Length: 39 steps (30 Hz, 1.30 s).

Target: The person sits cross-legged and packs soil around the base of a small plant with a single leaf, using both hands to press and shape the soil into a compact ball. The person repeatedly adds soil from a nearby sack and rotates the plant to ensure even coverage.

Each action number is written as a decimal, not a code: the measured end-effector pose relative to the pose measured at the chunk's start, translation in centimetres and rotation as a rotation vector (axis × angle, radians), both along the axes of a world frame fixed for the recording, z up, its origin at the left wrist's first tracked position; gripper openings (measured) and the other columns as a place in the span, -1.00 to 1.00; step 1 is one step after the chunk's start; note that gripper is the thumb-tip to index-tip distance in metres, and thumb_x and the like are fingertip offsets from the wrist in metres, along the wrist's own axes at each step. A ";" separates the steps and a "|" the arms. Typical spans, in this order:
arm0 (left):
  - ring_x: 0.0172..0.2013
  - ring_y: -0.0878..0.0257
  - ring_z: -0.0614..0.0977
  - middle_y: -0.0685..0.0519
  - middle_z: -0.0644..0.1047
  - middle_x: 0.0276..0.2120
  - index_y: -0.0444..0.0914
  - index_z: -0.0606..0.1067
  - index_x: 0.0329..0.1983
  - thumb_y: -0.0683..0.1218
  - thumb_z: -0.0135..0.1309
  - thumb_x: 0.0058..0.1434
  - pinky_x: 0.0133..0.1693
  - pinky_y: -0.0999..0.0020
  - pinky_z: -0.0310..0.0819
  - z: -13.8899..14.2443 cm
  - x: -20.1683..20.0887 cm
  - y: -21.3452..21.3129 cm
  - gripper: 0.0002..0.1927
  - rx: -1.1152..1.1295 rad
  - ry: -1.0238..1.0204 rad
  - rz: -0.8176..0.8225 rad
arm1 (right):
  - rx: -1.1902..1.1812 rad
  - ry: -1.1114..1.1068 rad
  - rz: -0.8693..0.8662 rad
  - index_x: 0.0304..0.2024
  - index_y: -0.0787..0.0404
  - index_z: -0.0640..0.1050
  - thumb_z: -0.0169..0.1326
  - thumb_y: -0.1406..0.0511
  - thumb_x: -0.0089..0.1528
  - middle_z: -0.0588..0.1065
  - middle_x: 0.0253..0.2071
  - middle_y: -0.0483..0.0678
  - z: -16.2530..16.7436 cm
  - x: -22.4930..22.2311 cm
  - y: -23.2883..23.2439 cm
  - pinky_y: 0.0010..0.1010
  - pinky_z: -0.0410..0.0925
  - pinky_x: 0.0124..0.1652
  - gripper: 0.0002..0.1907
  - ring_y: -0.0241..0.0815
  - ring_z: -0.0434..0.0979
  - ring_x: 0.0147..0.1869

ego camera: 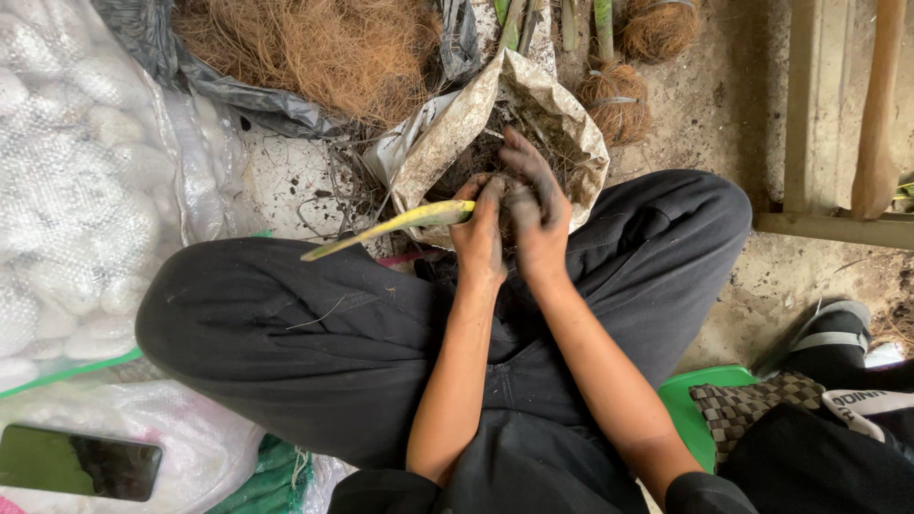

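— Where are the hands working?

— Right over the mouth of a crumpled paper sack [552,114] that sits on the floor between the person's knees, so whatever falls drops back inside. The left hand [479,228] is closed around the base of a yellow-green plant cutting [400,227], whose leaf points out to the left, clear of the soil.

— And the other?

— The right hand [538,214], dark with soil, curls over a clump of dark potting mix [509,195] and presses it against that base; its fingers are bent round the clump, not spread.

— What lies around?

— A heap of coconut fibre [324,48] in a black bag sits just behind the sack, within reach. Fibre-wrapped balls [617,100] sit to the right of it, and a phone [81,462] lies on white sacking at lower left.
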<state>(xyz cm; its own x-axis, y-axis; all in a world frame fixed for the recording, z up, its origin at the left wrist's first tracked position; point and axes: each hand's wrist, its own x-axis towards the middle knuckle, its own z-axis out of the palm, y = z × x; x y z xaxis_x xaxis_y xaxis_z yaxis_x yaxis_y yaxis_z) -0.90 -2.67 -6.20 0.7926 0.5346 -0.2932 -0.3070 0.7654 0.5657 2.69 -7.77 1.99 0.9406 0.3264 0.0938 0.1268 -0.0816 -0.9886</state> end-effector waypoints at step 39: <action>0.11 0.23 0.52 0.00 0.42 0.21 -0.18 0.40 0.24 -0.04 -0.09 0.48 0.18 0.30 0.44 -0.2 1.0 -0.1 -0.68 0.499 0.221 0.201 | 0.323 0.587 -0.051 -0.08 0.50 0.61 0.07 0.27 0.40 0.58 -0.09 0.17 -6.3 0.6 -1.4 -0.34 0.46 -0.10 -0.67 -0.11 0.58 -0.11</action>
<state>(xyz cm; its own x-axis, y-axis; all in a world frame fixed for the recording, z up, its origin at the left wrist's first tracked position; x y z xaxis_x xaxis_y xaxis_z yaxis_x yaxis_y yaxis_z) 0.06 -2.79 -6.38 0.6099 0.7843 -0.1140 -0.2523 0.3285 0.9102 3.29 -9.14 -4.35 0.8789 0.3218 -0.3520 -0.4351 0.2387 -0.8681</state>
